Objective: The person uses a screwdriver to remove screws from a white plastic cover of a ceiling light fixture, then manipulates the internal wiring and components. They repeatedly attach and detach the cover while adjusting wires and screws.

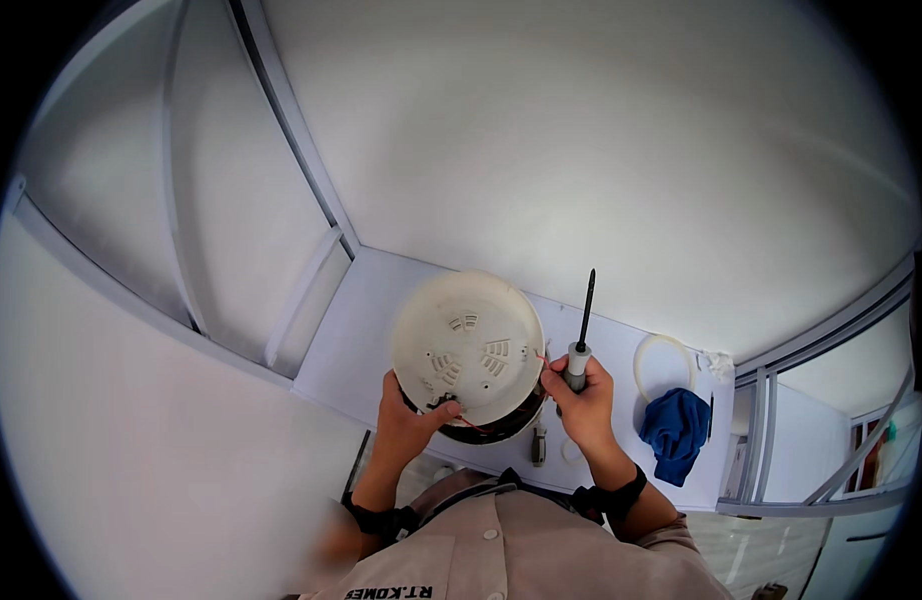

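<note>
The left hand (406,415) was closed on the lower rim of a round white appliance base (469,347), tilted on edge over the near edge of the surface (356,330), its vented underside facing the camera and a darker body showing behind the lower rim. The right hand (579,395) was shut around the pale handle of a screwdriver (582,335), blade pointing up and away, while its fingertips touched a thin red wire (543,362) at the base's right rim. To do this well, the left grip probably needed to stay steady and the wire to be eased, not tugged. Toward the right edge lay a white ring (665,365), nothing visible inside it, and just beside it a crumpled blue cloth (676,428).
</note>
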### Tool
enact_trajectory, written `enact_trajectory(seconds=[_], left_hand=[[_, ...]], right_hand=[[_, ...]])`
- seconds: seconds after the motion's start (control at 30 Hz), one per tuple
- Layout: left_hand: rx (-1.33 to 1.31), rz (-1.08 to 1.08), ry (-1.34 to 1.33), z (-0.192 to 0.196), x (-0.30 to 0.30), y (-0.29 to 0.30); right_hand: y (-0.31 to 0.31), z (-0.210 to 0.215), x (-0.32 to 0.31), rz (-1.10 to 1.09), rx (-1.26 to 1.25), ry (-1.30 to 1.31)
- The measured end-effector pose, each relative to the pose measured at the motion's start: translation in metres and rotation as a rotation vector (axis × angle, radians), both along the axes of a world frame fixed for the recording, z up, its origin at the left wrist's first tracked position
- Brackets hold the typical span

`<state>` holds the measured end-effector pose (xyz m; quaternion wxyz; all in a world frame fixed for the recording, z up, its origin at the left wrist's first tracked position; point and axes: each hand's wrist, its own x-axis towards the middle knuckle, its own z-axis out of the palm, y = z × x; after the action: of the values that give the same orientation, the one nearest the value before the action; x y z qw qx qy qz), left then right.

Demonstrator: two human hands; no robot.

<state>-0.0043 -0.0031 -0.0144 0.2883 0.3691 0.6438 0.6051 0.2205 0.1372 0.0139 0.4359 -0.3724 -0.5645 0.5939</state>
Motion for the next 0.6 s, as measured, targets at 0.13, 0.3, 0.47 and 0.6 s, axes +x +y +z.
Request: enact_trajectory(seconds=[0.13, 0.3, 0.47, 0.6], left_hand=[[-0.006, 0.054, -0.02, -0.009, -0.001, 0.0], [-0.296, 0.051, 0.148, -0.035, -0.025, -0.007], [-0.184, 0.14, 0.028, -0.021, -0.011, -0.007], [-0.065, 0.142, -0.06, -0.03, -0.01, -0.003]], right_hand=[[-0.005, -0.002, 0.001, 0.02, 0.09, -0.071], [-0.011, 0.0, -0.001, 0.039, 0.166, -0.109], [-0.014, -0.001, 0.0, 0.04, 0.239, -0.15], [-0.016, 0.002, 0.0, 0.033, 0.296, -0.169]])
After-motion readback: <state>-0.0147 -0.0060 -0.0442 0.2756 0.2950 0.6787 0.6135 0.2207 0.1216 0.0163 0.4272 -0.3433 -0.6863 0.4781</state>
